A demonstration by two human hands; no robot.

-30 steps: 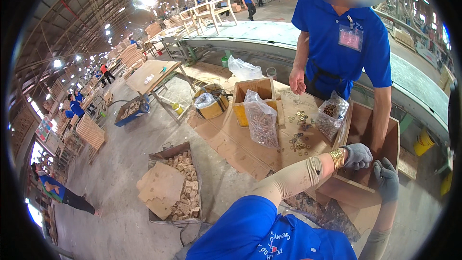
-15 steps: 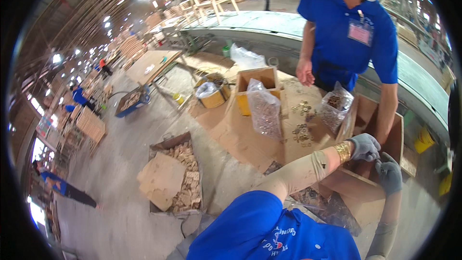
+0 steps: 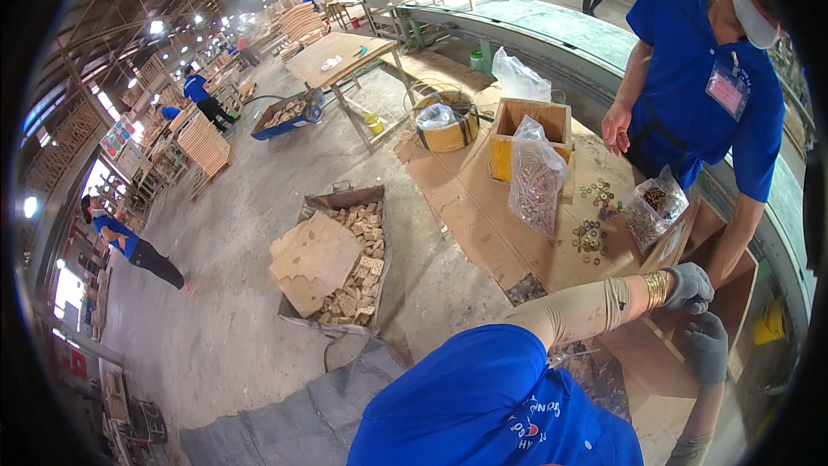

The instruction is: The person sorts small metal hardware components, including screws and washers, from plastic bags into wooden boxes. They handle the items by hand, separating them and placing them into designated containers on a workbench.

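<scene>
Gloved left hand and right hand, grips unclear, rest on brown panel right of cardboard-covered bench, factory hall.

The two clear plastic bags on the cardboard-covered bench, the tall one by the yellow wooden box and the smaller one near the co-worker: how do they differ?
The tall bag stands upright, tied off at its top, beside the yellow wooden box. The smaller bag sits lower and squatter, farther right, near the co-worker's hand. The tall bag holds pale, thin pieces. The smaller bag's contents look darker. Both are clear plastic and rest on the cardboard-covered bench.
</scene>
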